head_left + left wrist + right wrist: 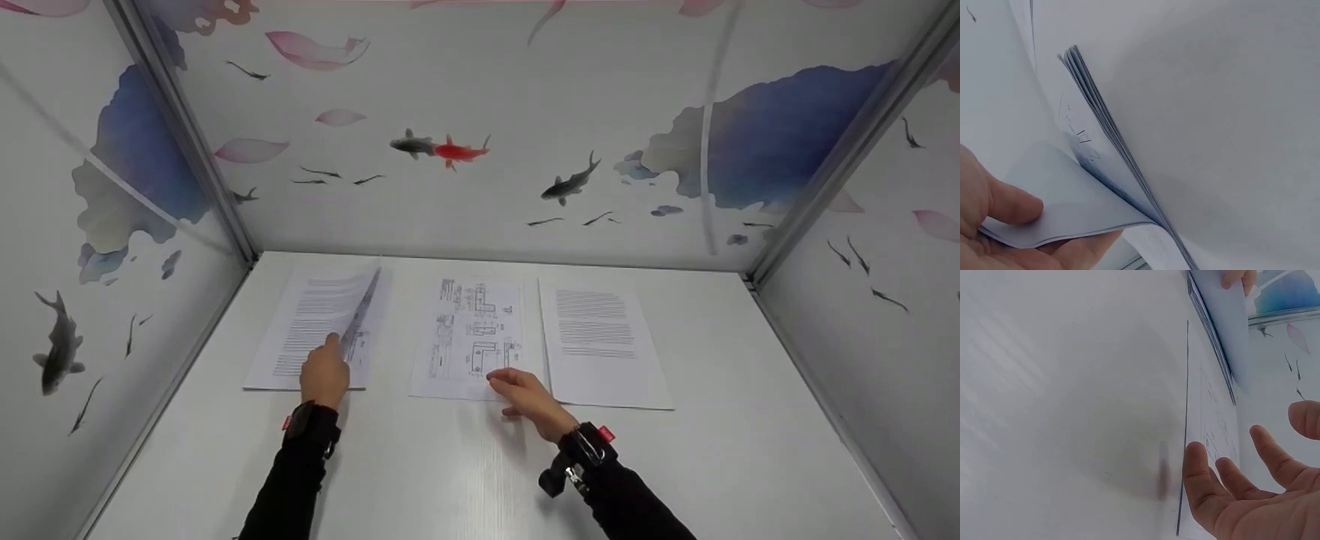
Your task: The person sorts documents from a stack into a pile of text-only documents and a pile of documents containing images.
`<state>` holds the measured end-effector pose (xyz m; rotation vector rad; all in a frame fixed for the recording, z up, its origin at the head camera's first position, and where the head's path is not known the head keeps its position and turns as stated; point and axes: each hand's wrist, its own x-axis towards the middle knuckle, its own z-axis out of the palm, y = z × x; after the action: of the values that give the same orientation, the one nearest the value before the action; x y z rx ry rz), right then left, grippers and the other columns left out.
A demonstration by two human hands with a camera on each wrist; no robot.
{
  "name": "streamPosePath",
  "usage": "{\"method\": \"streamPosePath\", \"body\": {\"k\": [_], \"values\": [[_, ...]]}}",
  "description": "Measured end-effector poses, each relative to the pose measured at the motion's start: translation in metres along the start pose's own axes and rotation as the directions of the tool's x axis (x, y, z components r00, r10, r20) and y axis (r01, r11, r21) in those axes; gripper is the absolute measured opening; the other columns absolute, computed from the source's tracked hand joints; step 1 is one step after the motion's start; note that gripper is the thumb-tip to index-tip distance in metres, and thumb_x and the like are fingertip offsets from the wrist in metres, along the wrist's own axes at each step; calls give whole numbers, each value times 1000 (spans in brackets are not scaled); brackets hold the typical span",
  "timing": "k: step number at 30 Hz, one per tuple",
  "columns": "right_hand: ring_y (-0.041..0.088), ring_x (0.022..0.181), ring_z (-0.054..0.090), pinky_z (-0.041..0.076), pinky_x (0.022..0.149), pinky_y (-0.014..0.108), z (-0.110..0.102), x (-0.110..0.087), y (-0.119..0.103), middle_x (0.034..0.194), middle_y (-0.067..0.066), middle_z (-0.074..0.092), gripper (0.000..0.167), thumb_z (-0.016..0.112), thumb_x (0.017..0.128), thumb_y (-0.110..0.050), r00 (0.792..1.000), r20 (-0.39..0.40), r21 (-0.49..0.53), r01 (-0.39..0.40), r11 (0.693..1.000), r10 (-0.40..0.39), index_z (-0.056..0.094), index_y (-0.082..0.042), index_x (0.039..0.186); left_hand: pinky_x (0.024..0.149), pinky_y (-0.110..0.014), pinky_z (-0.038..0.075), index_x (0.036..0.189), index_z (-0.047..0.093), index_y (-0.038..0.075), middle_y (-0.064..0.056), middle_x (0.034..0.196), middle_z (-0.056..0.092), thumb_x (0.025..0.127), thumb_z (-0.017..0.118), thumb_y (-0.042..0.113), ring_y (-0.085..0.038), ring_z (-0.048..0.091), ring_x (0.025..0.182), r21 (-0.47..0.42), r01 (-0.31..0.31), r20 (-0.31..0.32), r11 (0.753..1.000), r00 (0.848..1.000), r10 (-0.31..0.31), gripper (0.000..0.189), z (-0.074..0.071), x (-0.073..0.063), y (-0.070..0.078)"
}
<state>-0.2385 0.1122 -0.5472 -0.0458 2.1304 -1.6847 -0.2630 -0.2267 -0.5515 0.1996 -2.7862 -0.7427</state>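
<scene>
On the left of the table lies a stack of printed paper [277, 349]. My left hand [325, 371] pinches a lifted top sheet [1072, 197] between thumb and fingers. That page bends up from its right side, and a line drawing [1081, 135] shows on the paper beneath. In the middle is a sheet with a technical drawing [442, 375]. My right hand [531, 401] hovers over its lower right corner with nothing in it. In the right wrist view the fingers [1197, 467] are loosely bent and spread apart.
To the right of the drawing lies another set of pages [600, 379] with a printed text block, close against the drawing's right edge. White panels [480, 217] painted with fish and petals close off the table [420, 465] at the back and both sides.
</scene>
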Motion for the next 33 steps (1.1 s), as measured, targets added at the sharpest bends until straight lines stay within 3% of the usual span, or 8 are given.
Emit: {"method": "streamPosePath", "body": {"k": [4,9,13,16,19,22,26,33], "values": [[34,124,50,52,91,46,0,0,0,141,21,51,43,53,100,-26,1000,8,12,10,1000,-10,53,3,133,69,-55,53,129,54,-7,-30,99,66,92,51,-8,-45,66,86,31,-78,-80,996,994,81,37,3,-10,10],[35,125,49,52,93,47,1,-3,-2,141,20,51,42,52,101,-24,1000,23,27,12,1000,-13,53,3,132,67,-55,54,127,56,-3,-26,98,68,90,56,-7,-45,67,84,79,-159,-40,984,986,163,37,8,-21,21],[35,124,53,52,93,46,2,-2,-1,137,21,54,43,53,100,-26,998,53,36,14,999,-16,54,3,132,73,-55,54,131,55,-1,-27,104,68,89,57,-7,-44,67,90,85,-165,14,983,986,165,43,10,-22,26],[33,118,60,53,92,45,3,0,0,130,22,59,44,54,100,-27,996,86,54,8,998,-13,54,3,132,79,-54,53,136,53,0,-27,111,67,90,56,-7,-43,67,97,69,-150,21,986,989,149,46,10,-22,29],[30,111,65,54,91,42,5,1,1,125,23,62,45,52,101,-27,991,130,89,11,996,-22,53,5,132,81,-54,53,137,54,2,-26,116,66,92,56,-6,-43,67,99,61,-156,2,986,988,156,46,10,-22,32],[27,107,67,55,91,39,9,3,0,123,24,63,45,51,101,-25,986,164,130,11,991,-33,52,8,132,79,-52,54,135,55,2,-25,118,66,91,58,-6,-43,68,96,65,-204,-43,977,977,207,45,11,-23,36],[26,105,68,55,91,37,16,5,-2,125,27,61,47,51,101,-23,982,186,182,1,983,-36,49,11,133,74,-49,56,131,58,0,-24,115,66,87,62,-10,-41,70,88,97,-287,-142,953,944,299,45,14,-25,40],[28,111,66,53,95,39,24,10,-14,133,29,56,53,49,103,-30,983,172,276,6,961,-56,45,9,138,64,-45,58,128,59,-2,-24,110,66,86,65,-7,-38,71,82,221,-409,-257,885,851,458,43,23,-38,61]]}}
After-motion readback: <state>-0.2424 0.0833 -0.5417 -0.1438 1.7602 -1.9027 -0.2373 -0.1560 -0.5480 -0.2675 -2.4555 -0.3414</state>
